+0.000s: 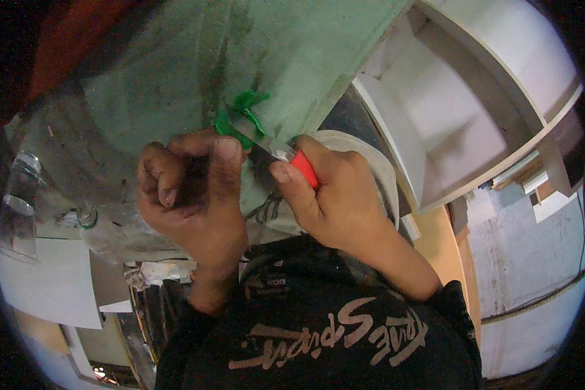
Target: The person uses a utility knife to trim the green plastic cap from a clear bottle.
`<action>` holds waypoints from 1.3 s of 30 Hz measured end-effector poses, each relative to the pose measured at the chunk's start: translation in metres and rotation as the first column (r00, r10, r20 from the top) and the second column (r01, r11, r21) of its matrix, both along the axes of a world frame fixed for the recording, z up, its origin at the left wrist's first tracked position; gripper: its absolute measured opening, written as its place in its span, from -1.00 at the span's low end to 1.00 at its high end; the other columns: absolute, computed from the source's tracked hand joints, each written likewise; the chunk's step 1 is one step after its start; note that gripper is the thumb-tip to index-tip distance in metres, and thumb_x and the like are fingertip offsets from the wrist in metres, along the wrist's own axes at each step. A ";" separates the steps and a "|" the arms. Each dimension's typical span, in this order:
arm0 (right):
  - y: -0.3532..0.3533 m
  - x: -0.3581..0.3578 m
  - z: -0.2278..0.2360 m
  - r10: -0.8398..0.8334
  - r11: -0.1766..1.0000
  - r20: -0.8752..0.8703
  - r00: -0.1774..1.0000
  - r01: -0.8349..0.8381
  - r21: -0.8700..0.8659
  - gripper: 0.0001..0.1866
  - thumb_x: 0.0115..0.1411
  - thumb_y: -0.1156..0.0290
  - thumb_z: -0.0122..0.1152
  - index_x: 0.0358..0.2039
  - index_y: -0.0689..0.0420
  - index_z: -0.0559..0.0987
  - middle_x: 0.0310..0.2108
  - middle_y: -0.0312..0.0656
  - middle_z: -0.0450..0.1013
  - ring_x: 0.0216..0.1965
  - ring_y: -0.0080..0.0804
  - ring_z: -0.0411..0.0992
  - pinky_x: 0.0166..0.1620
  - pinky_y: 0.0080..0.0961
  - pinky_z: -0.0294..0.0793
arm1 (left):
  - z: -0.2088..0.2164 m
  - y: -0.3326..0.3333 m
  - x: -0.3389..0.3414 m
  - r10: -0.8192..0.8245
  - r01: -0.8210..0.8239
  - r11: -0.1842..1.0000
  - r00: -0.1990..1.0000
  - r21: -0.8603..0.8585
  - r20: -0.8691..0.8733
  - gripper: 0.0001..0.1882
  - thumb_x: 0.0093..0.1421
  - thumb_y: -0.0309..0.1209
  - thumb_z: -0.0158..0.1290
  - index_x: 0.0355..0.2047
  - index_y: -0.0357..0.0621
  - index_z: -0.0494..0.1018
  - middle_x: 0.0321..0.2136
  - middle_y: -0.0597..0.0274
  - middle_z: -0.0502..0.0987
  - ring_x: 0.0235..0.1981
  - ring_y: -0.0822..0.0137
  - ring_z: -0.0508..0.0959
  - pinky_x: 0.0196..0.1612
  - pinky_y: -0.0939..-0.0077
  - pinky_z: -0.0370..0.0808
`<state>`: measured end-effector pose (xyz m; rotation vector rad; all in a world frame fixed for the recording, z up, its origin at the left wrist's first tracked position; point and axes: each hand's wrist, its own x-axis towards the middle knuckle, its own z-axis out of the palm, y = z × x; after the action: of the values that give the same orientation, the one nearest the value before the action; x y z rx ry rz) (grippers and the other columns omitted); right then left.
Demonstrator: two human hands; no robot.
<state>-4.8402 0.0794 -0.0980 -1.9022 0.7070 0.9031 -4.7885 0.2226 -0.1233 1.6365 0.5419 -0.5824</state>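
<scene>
My right hand [348, 195] is wrapped round a utility knife [305, 170] with a red handle, thumb along its side. The knife's grey metal blade points up and to the left. Between the thumb and fingers of my left hand [208, 185] is a bright green, soft-looking piece [225, 128]; its exact kind is unclear. The blade lies across this green piece, and a curled green strip stands up on the blade's far side. Both hands are close together over a dusty, pale green work surface [175, 71].
At the far left a clear plastic bottle [21, 214] stands on the surface, with a smaller clear object [86, 218] beside it. White open shelving [448, 110] fills the right side. A white board [45, 279] lies at lower left.
</scene>
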 end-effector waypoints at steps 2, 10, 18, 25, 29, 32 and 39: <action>0.000 -0.003 -0.002 -0.019 1.000 0.021 1.000 0.019 0.003 -0.53 0.25 0.00 0.20 -0.47 0.22 0.46 -0.68 0.11 0.45 -0.58 0.20 0.49 -0.51 0.00 0.45 | 0.002 -0.001 -0.001 -0.030 0.030 0.999 1.000 0.036 0.003 -0.51 0.12 -0.62 0.28 -0.46 -0.02 0.09 -0.40 0.14 0.59 -0.40 0.58 0.43 -0.27 0.67 0.39; 0.002 -0.007 0.000 -0.154 0.986 0.057 0.986 0.150 0.067 -0.56 0.28 0.05 0.18 -0.46 0.22 0.47 -0.67 0.12 0.44 -0.57 0.21 0.48 -0.51 -0.02 0.44 | 0.005 -0.015 -0.013 -0.033 0.030 0.999 0.989 0.021 0.144 -0.53 0.11 -0.66 0.28 -0.43 -0.05 0.12 -0.33 0.06 0.59 -0.31 0.46 0.52 -0.18 0.62 0.45; -0.013 -0.026 0.017 -0.148 0.989 0.049 0.988 0.147 0.021 -0.57 0.30 0.05 0.15 -0.45 0.19 0.44 -0.64 0.13 0.46 -0.56 0.23 0.47 -0.50 0.00 0.41 | 0.009 -0.024 -0.025 -0.050 0.052 0.998 0.998 -0.032 0.042 -0.53 0.12 -0.68 0.25 -0.42 -0.04 0.10 -0.33 0.04 0.59 -0.31 0.46 0.54 -0.16 0.59 0.47; -0.016 -0.025 0.018 -0.200 0.977 -0.054 0.978 0.203 0.066 -0.58 0.28 0.05 0.18 -0.41 0.20 0.45 -0.62 0.13 0.47 -0.55 0.21 0.49 -0.50 -0.01 0.43 | 0.008 -0.025 -0.021 -0.045 0.043 0.998 0.997 -0.042 -0.062 -0.51 0.12 -0.65 0.27 -0.44 -0.03 0.09 -0.37 0.07 0.60 -0.38 0.53 0.50 -0.24 0.65 0.45; -0.020 -0.026 0.022 -0.219 0.971 -0.055 0.974 0.223 0.085 -0.58 0.29 0.04 0.17 -0.37 0.21 0.48 -0.61 0.13 0.49 -0.54 0.22 0.49 -0.49 0.01 0.44 | 0.009 -0.030 -0.020 -0.012 0.011 1.000 0.999 -0.027 -0.051 -0.52 0.13 -0.64 0.26 -0.45 -0.03 0.09 -0.37 0.07 0.60 -0.40 0.56 0.48 -0.27 0.68 0.44; -0.020 -0.024 0.019 -0.210 0.971 -0.072 0.975 0.217 0.099 -0.58 0.29 0.04 0.17 -0.37 0.22 0.49 -0.61 0.13 0.49 -0.54 0.23 0.49 -0.49 0.02 0.44 | 0.006 -0.028 -0.018 -0.010 0.008 0.999 0.999 -0.043 -0.050 -0.53 0.13 -0.64 0.26 -0.45 -0.04 0.09 -0.37 0.07 0.60 -0.41 0.57 0.47 -0.28 0.69 0.42; -0.023 -0.026 0.011 -0.187 0.975 -0.039 0.982 0.191 0.111 -0.55 0.30 0.03 0.15 -0.39 0.24 0.49 -0.62 0.13 0.47 -0.55 0.25 0.47 -0.48 0.03 0.43 | 0.006 -0.031 -0.017 -0.034 0.032 0.999 0.998 -0.037 -0.050 -0.51 0.13 -0.62 0.28 -0.46 -0.03 0.09 -0.39 0.09 0.60 -0.42 0.58 0.46 -0.29 0.69 0.41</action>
<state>-4.8661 0.0564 -0.0870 -1.6931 0.8210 0.8330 -4.8055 0.1915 -0.1171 1.6031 0.5392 -0.6558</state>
